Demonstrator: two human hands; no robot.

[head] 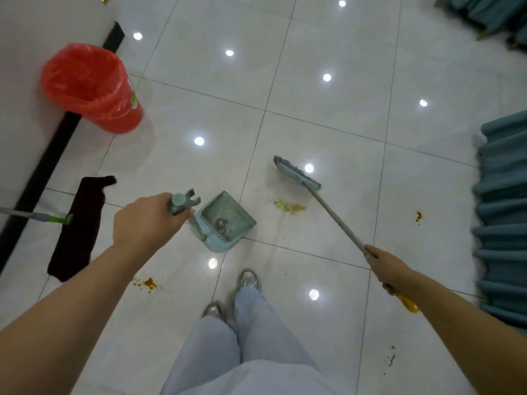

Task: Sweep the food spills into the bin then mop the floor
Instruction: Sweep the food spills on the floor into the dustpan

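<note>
Broom point(298, 175) in R grip point(385, 266), dustpan point(228, 220) L grip point(148, 220), arms out.

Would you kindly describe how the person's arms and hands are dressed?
Both forearms are bare, with no sleeves in view. The left hand and right hand wear no gloves, and no watch, ring or bracelet shows at either wrist.

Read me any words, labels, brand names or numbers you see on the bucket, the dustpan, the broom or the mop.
There is no readable text in this view.
Red bucket with its red liner: no print visible.
Teal dustpan: no label or brand mark shows.
Broom and its handle: plain, nothing written.
Mop: dark cloth, no tag visible.
</note>
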